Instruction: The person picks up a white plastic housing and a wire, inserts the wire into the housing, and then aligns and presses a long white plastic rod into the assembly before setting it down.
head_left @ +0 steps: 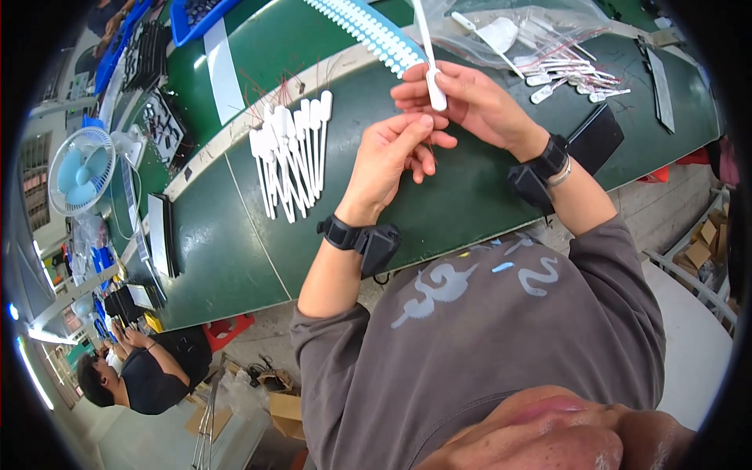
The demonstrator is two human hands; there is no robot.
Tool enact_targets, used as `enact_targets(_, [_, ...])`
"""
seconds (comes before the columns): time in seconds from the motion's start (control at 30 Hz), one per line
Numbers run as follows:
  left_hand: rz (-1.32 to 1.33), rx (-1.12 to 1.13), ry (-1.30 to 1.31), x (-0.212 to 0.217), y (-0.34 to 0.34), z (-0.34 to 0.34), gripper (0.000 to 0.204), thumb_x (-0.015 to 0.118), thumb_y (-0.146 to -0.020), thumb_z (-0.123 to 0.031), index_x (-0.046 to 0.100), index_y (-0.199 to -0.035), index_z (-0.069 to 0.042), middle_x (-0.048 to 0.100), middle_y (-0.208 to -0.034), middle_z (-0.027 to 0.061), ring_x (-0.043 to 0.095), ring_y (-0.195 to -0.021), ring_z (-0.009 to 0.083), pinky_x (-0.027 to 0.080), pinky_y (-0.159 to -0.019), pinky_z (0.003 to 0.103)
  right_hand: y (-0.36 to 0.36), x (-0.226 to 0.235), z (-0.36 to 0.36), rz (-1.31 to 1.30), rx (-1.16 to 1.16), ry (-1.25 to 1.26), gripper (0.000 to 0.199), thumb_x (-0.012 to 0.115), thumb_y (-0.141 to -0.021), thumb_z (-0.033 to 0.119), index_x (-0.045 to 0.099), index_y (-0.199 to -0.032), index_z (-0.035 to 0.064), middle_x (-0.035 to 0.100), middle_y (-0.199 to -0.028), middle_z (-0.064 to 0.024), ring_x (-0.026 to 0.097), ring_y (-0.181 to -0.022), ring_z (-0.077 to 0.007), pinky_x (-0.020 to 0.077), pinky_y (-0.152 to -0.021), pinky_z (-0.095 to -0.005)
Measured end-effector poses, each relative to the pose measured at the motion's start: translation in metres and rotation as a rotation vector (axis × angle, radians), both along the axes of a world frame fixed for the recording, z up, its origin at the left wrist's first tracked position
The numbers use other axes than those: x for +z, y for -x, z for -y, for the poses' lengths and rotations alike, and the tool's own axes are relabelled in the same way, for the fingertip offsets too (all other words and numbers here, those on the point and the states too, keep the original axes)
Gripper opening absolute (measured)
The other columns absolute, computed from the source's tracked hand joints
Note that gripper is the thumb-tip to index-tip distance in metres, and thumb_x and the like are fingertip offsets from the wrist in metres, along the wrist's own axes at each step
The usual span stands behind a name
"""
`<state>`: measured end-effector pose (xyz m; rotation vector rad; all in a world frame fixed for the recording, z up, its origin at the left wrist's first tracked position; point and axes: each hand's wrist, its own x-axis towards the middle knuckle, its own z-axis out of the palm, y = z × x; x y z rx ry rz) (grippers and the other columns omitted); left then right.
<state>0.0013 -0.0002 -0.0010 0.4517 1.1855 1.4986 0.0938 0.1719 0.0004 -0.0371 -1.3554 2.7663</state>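
Right hand (pixel 486 98): your thumb and fingers close on the flat head of a white stick (pixel 436 90), its shaft pointing to the far side over the green table (pixel 486 188). Left hand (pixel 388 153): just beside it, nearer you, thumb close against the curled forefinger. A fine reddish wire (pixel 431 149) shows by these fingers; whether they pinch it, you cannot tell from this view.

Risks, as judged: the wire looks thin, so spreading the hands apart with it caught could strain or break it. The stick is held at one end only; a loose pinch could let the long shaft swing or twist. On the left, the pile of white sticks (pixel 291 149) has hair-fine wires crossing beyond its heads; lifting one stick could drag its neighbours if those wires are tangled. The pile on the right (pixel 576 74) lies more jumbled, close to a clear bag (pixel 470 51), whose loose film could catch on stick ends or wires.

Materials and shapes: sticks appear to be smooth, hard plastic, with slim straight shafts and rounded paddle heads. The bag is limp, creased and glossy. Beyond your hands runs a light-blue strip (pixel 372 31) set with rows of small white pieces; how firmly they sit is unclear. To the right lies a flat, dark, angular case (pixel 599 137). The tabletop is smooth with a faint sheen.
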Motion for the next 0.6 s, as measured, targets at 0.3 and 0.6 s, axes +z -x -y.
enact_targets(0.3, [-0.843,0.245,0.11,0.006,-0.016,0.003,0.019,0.06,-0.095,-0.014,0.069,-0.105,-0.001,0.072,-0.086,0.0086,0.06,-0.057,0.0092,0.045,-0.048,0.025,-0.006,0.012,-0.001,-0.001,-0.083,-0.227,0.043,0.045,-0.104,0.027,0.042,-0.138,0.0011,0.061,-0.124,-0.0119,0.061,-0.108,-0.0176,0.0474,-0.096,-0.0331])
enact_targets(0.6, [-0.709,0.248,0.084,0.002,-0.009,-0.001,0.018,0.063,-0.092,-0.014,0.07,-0.103,-0.001,0.071,-0.08,0.0077,0.06,-0.059,0.007,0.046,-0.054,0.024,0.0,0.002,-0.007,-0.039,-0.139,-0.217,0.038,0.045,-0.104,0.026,0.045,-0.135,0.0046,0.061,-0.124,-0.0116,0.061,-0.099,-0.0138,0.0496,-0.087,-0.0294])
